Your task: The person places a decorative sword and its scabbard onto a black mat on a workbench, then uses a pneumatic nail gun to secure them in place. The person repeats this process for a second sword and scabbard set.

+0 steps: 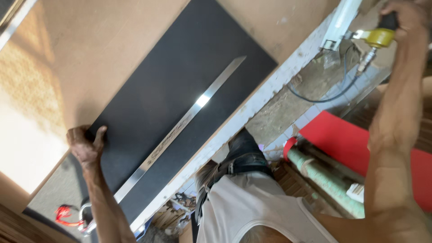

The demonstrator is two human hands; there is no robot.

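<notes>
Left hand [86, 145] grips the dark board's [180, 112] corner — thin, stiff, probably light (steel ruler [180, 128] resting loose on top). Right hand [402, 18] clasps a yellow air tool [380, 37].

A long metal ruler [180, 128] lies lengthwise on the sheet [171, 90], which lies on the surface [90, 40]. The left hand [85, 144] touches the sheet's near corner; the right hand [405, 18] holds an air tool [375, 38] beyond the surface's edge.
</notes>
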